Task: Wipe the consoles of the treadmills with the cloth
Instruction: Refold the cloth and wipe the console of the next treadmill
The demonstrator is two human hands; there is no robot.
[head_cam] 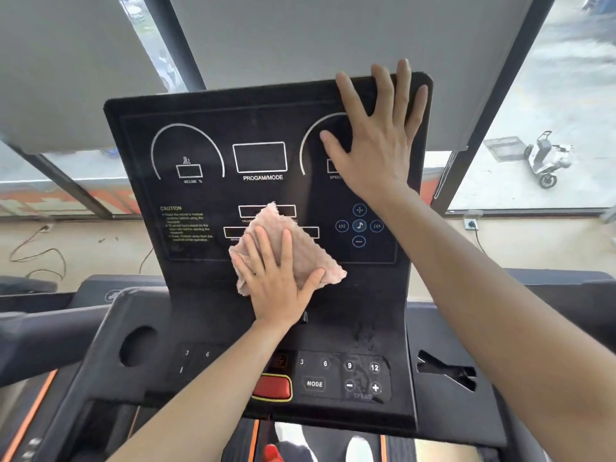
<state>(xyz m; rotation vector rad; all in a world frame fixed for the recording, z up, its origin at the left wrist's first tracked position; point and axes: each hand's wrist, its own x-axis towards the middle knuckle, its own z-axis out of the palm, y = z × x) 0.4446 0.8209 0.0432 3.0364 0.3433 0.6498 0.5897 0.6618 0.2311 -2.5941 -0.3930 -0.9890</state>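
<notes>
A black treadmill console (200, 201) stands upright before me, with white dial outlines and a PROGAM/MODE window. My left hand (278, 278) presses a pale pink cloth (306, 248) flat against the lower middle of the panel, fingers spread over it. The cloth covers part of the small display boxes there. My right hand (380, 135) lies open and flat on the panel's upper right corner, fingertips over its top edge, hiding most of the speed dial.
Below the panel a button deck (346, 375) carries number keys, MODE, speed keys and a red stop button (271, 386). A round cup hole (138, 345) sits at the left. Windows behind show a parked scooter (546, 158). Cables lie on the floor at left.
</notes>
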